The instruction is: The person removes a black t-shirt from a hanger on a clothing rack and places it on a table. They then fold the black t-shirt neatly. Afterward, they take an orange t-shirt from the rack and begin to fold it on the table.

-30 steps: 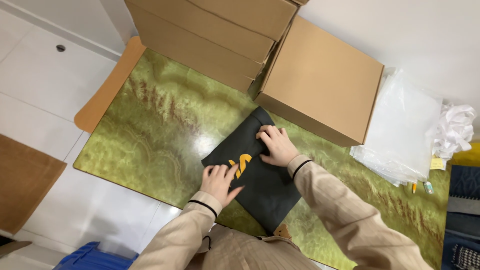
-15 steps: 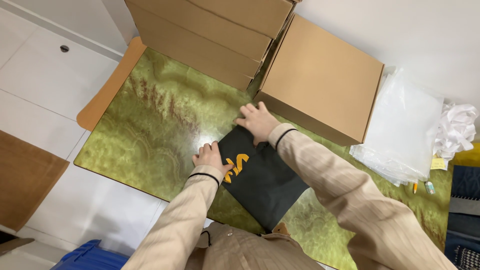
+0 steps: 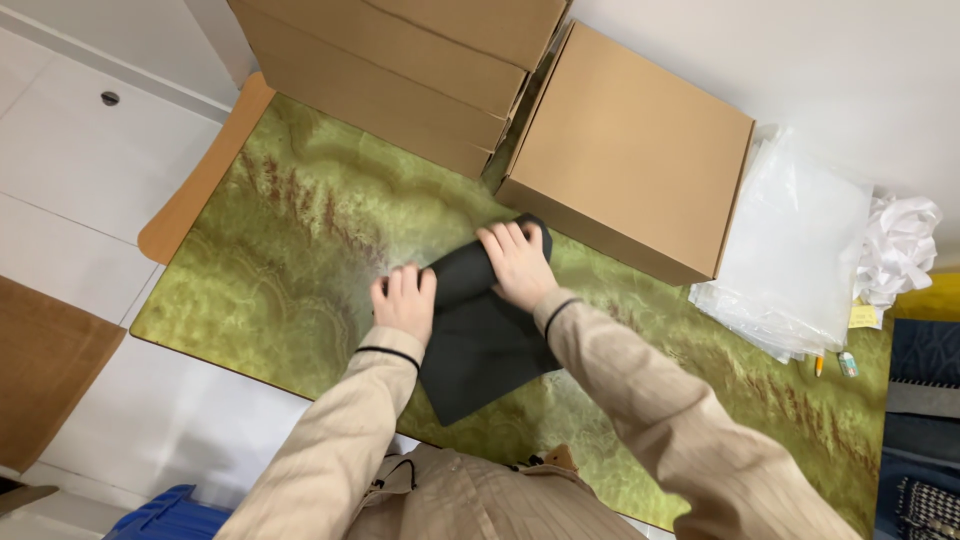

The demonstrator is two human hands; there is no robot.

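Directly beyond the hands, one closed cardboard box (image 3: 630, 150) sits close behind the black garment (image 3: 480, 335) on the green marbled table (image 3: 290, 250). Left hand (image 3: 405, 300) and right hand (image 3: 515, 262), set apart, each grip the garment's folded far edge. Further items: two stacked long cartons (image 3: 400, 60), one pile of clear plastic bags (image 3: 795, 250), one crumpled white paper (image 3: 900, 245).

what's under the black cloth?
The black cloth lies on the green marbled mat. Left hand and right hand press on its folded far edge. Anything beneath is hidden.
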